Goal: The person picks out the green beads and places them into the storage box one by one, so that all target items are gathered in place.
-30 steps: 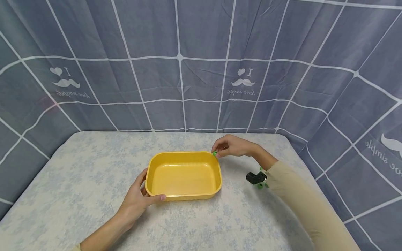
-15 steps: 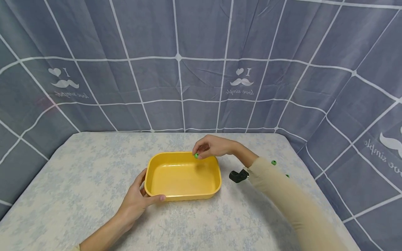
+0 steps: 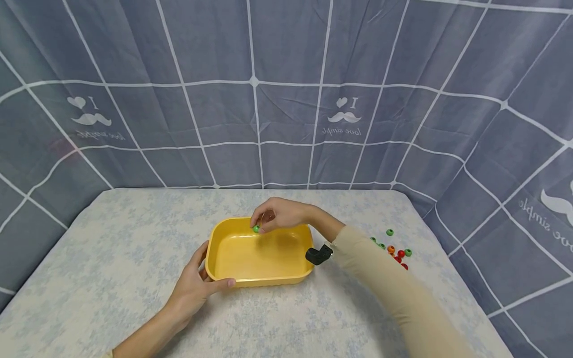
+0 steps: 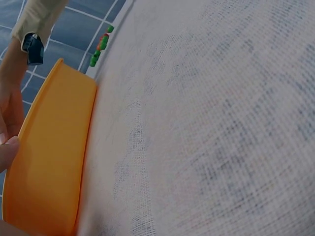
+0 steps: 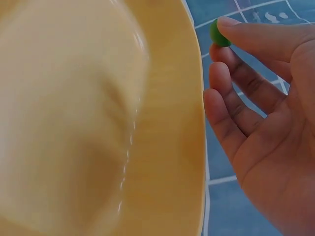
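Here right hand [image 3: 278, 215] pinches a tiny light slippery-looking green bead [image 3: 256, 228] at fingertips over the yellow tray [image 3: 259, 278], left hand [image 3: 197, 283] gripping its stiff near-left corner rim.

Tray [image 3: 261, 278]: yellow plastic, smooth, slight sheen. Bead [image 3: 256, 228] in right hand [image 3: 279, 215]: green, smooth, looks plastic, glossy. Loose beads [image 3: 393, 247]: same shiny finish. Tablecloth [image 3: 112, 258]: woven cloth, matt, coarse weave, faded floral print. Backdrop [image 3: 286, 99]: thin grey-blue cloth, creased, matt. Sleeve [image 3: 394, 288]: beige matt fabric.

green bead [image 3: 256, 228]: pinched, over yellow tray [image 3: 233, 278] | tray: upright, empty
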`<act>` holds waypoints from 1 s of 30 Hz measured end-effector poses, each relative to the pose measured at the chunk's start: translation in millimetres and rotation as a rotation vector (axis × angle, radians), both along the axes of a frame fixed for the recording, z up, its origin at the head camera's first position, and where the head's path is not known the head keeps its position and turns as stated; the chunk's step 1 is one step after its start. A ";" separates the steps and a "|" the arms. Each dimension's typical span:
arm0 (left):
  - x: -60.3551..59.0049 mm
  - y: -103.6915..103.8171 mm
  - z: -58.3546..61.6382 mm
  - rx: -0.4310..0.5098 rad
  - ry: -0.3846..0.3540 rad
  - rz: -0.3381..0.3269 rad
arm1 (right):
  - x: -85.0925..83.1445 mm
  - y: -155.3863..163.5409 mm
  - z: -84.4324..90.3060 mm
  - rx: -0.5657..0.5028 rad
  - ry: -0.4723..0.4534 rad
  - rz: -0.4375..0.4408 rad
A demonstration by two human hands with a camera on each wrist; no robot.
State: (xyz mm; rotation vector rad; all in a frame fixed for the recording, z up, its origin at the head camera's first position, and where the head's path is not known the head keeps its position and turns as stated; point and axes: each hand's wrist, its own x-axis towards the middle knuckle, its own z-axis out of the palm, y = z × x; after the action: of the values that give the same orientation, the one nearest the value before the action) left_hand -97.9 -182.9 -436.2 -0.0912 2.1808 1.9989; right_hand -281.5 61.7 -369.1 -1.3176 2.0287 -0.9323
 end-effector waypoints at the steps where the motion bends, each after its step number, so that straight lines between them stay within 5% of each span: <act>1: 0.1 -0.1 0.2 -0.005 0.001 0.000 | 0.6 -2.0 0.5 -0.002 0.001 0.001; 30: 0.4 0.7 0.9 -0.014 0.000 0.011 | 1.5 31.4 0.8 0.022 -0.027 -0.112</act>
State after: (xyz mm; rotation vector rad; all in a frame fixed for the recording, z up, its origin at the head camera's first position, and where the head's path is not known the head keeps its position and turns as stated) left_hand -97.4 -182.2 -435.3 -0.1047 2.1991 1.9896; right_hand -279.9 93.2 -368.3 -1.1836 2.1043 -0.9687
